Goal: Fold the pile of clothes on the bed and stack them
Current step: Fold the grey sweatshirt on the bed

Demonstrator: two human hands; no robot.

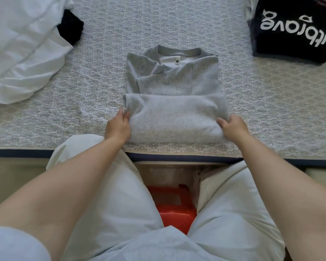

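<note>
Grey sweatshirt on bed, collar pointing away, both hands gripping its doubled-over hem

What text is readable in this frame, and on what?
"outbrave" or close to it, upside down and cut off by the frame edge, in white letters on the folded black garment at the far right of the bed.
The neck label on the grey sweatshirt: a small round mark, too small to read.
</note>
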